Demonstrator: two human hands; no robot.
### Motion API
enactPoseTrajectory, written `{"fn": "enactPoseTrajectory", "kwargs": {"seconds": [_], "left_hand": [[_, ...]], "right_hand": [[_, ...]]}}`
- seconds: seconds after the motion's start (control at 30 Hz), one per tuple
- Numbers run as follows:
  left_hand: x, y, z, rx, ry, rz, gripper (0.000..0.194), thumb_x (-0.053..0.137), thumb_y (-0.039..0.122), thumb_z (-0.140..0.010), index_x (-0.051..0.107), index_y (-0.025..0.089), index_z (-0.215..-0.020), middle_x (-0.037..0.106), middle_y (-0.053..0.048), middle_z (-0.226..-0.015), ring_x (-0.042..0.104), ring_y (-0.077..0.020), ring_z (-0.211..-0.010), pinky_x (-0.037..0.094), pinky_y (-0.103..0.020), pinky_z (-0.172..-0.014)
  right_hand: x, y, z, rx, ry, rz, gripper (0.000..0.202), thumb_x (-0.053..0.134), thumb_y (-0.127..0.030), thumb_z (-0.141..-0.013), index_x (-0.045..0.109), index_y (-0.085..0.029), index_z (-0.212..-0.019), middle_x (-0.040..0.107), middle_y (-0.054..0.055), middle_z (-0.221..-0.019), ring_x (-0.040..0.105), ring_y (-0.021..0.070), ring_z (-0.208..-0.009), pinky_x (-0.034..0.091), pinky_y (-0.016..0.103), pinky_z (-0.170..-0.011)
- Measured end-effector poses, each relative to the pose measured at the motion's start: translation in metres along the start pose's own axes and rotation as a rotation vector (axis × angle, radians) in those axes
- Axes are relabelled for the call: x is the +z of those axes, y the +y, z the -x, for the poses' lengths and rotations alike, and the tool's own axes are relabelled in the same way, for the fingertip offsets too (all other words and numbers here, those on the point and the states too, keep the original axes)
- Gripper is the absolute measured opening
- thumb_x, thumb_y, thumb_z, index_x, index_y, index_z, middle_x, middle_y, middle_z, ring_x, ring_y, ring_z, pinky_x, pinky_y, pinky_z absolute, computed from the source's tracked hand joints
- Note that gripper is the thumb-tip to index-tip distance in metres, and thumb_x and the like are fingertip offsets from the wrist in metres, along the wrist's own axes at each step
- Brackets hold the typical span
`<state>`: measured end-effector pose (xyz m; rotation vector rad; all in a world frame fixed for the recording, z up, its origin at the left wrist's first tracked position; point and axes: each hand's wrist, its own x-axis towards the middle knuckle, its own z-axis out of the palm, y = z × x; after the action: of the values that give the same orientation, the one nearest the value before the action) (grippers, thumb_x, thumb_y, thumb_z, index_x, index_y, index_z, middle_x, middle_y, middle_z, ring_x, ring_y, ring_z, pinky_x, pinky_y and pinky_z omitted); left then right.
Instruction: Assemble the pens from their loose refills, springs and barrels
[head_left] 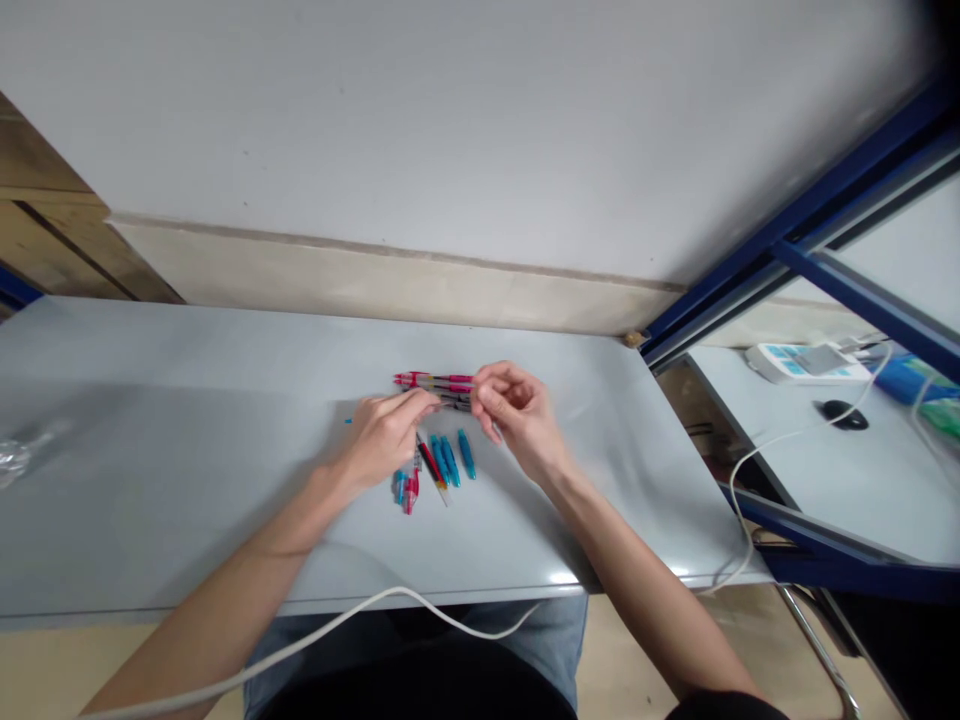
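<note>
My left hand (386, 432) is closed in a pinch over the desk, thumb and forefinger together at a thin piece too small to make out. A small blue tip (348, 421) shows just left of it. Facing it, my right hand (517, 412) has curled fingers pressed near the thumb; what they hold, if anything, is hidden. Pink pens (433, 381) lie behind both hands, beside dark pens (454, 401) partly covered by the fingers. In front are several blue pen barrels (444, 460), a red refill (430, 463), and pink (411, 490) and light-blue (399, 487) clear pen parts.
The grey desk (225, 400) meets a wall (420, 150) at the back. Crumpled clear plastic (15, 460) lies far left. A white cable (397, 592) crosses the front edge. On the right, past a blue metal frame (720, 270), are a power strip (806, 362) and a black mouse (844, 414).
</note>
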<state>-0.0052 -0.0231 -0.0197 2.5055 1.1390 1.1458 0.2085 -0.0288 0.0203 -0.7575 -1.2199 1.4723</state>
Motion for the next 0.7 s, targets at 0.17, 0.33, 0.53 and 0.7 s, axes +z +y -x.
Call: {"fn": "enactPoseTrajectory", "kwargs": {"seconds": [0.17,0.33,0.53,0.7], "left_hand": [[0.001,-0.001,0.001,0.015,0.005,0.022,0.028,0.046,0.003,-0.094,0.065,0.020,-0.106,0.076,-0.001,-0.091,0.071,-0.0142,-0.074,0.050,-0.025,-0.067],[0.003,-0.003,0.000,-0.018,-0.003,0.010,0.027,0.044,0.004,-0.095,0.065,0.020,-0.102,0.077,-0.002,-0.094,0.073,-0.0164,-0.077,0.052,-0.027,-0.069],[0.002,-0.002,0.000,-0.011,-0.018,-0.010,0.029,0.045,0.002,-0.092,0.066,0.020,-0.102,0.077,-0.002,-0.093,0.072,-0.0164,-0.076,0.051,-0.027,-0.066],[0.000,-0.001,-0.001,-0.002,-0.021,-0.039,0.029,0.045,0.002,-0.091,0.065,0.020,-0.101,0.076,-0.002,-0.090,0.071,-0.0166,-0.072,0.050,-0.027,-0.064]], "right_hand": [[-0.008,0.013,-0.011,-0.035,0.107,0.218,0.026,0.080,-0.040,-0.084,0.073,-0.016,-0.089,0.076,0.008,-0.085,0.072,0.0183,-0.073,0.056,0.027,-0.058],[-0.002,0.024,-0.007,0.017,0.001,0.166,0.024,0.077,-0.038,-0.086,0.075,-0.017,-0.096,0.078,0.008,-0.091,0.076,0.0203,-0.077,0.061,0.032,-0.069],[0.001,0.023,-0.005,0.025,0.044,0.184,0.024,0.079,-0.039,-0.085,0.076,-0.017,-0.094,0.079,0.007,-0.085,0.076,0.0207,-0.077,0.062,0.034,-0.075],[0.002,0.025,-0.004,0.015,0.061,0.200,0.025,0.079,-0.041,-0.084,0.076,-0.018,-0.092,0.078,0.007,-0.080,0.076,0.0211,-0.075,0.062,0.034,-0.073]]}}
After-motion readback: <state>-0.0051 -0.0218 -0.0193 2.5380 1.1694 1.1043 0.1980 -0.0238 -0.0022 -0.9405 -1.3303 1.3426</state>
